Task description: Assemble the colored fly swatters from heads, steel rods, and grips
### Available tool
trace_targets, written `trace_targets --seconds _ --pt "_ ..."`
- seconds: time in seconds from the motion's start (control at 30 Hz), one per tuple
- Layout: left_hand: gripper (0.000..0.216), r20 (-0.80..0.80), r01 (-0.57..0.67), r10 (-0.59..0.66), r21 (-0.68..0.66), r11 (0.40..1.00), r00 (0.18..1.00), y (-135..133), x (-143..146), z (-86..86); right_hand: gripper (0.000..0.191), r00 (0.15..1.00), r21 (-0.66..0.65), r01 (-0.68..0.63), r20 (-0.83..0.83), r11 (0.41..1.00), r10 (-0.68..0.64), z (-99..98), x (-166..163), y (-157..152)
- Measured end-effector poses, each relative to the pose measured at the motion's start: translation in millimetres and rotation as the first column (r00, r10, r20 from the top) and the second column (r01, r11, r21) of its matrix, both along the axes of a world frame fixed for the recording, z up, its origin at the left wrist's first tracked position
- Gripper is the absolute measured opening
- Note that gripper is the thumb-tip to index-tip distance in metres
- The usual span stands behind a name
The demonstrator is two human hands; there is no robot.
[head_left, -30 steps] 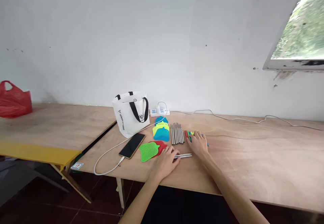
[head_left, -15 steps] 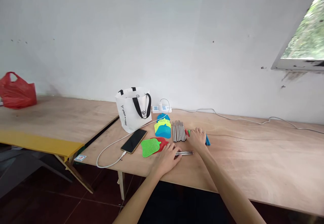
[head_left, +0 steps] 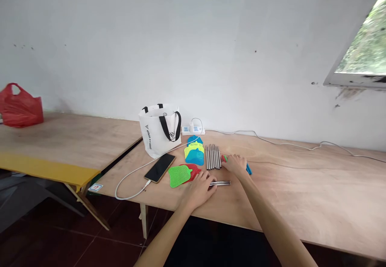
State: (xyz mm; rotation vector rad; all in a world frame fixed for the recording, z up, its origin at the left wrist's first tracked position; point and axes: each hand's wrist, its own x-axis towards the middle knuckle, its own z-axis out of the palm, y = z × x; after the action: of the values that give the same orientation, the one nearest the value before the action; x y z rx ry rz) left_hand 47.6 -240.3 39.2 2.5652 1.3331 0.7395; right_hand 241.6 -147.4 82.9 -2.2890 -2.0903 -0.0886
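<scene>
My left hand (head_left: pixel 201 185) rests near the table's front edge, its fingers curled over a pair of shiny metal rods (head_left: pixel 222 183) that stick out to the right. Beside it lie a green fly swatter head (head_left: pixel 179 175) and a red one (head_left: pixel 194 170), partly overlapping. My right hand (head_left: pixel 237 165) is closed over a group of plastic handles; red and green ends (head_left: pixel 224 158) show on its left, blue ends (head_left: pixel 249 168) on its right. Several metal rods (head_left: pixel 213 157) lie in a row between the hands, next to blue (head_left: pixel 194 157) and yellow swatter heads (head_left: pixel 187 149).
A black phone (head_left: pixel 159 168) on a white charging cable lies left of the swatter heads. Behind it stands a white tote bag (head_left: pixel 155 134), with a power strip (head_left: pixel 193 130) by the wall. A second table with a yellow edge (head_left: pixel 51 168) holds a red plastic bag (head_left: pixel 22 108).
My right hand has shifted very slightly to the right over the handles, and the blue ends have moved a little with it. My left hand stays on the metal rods.
</scene>
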Motion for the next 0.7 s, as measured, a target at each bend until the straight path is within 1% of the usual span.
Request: trace_targets --seconds 0.1,0.2,0.3,0.43,0.5,0.57,0.63,0.7 --pt "0.014 0.001 0.004 -0.004 -0.004 1.0 1.0 0 0 0.7 0.042 1.0 0.003 -0.02 -0.007 1.0 0.02 5.8 15 -15" --pt "0.014 0.004 0.009 -0.009 -0.007 1.0 1.0 -1 0 2.5 0.038 0.999 -0.013 -0.04 -0.015 0.999 0.04 2.6 37 -41" --pt "0.014 0.015 0.007 -0.007 -0.016 1.0 1.0 -3 -1 5.1 0.033 0.999 0.006 -0.037 -0.036 0.999 0.037 -14.8 59 -71" --pt "0.014 0.022 0.006 -0.006 -0.027 1.0 1.0 -4 0 7.9 0.03 0.996 0.146 -0.039 -0.079 0.989 0.051 -49.0 76 -99" --pt "0.014 0.025 0.009 -0.009 -0.03 0.999 1.0 -4 0 8.4 0.03 0.993 0.226 -0.063 -0.086 0.972 0.084 -63.5 77 -104" --pt "0.014 0.031 0.01 -0.009 -0.032 0.999 0.999 -4 0 8.5 0.03 0.985 0.302 -0.108 -0.094 0.947 0.142 -73.8 74 -104" --pt "0.014 0.038 0.008 -0.007 -0.033 0.999 0.999 -4 -1 8.5 0.03 0.974 0.357 -0.144 -0.112 0.923 0.195 -79.7 70 -102" --pt "0.015 0.038 0.009 -0.007 -0.035 0.999 0.999 -4 0 8.8 0.031 0.965 0.378 -0.154 -0.14 0.913 0.221 -82.1 67 -101"
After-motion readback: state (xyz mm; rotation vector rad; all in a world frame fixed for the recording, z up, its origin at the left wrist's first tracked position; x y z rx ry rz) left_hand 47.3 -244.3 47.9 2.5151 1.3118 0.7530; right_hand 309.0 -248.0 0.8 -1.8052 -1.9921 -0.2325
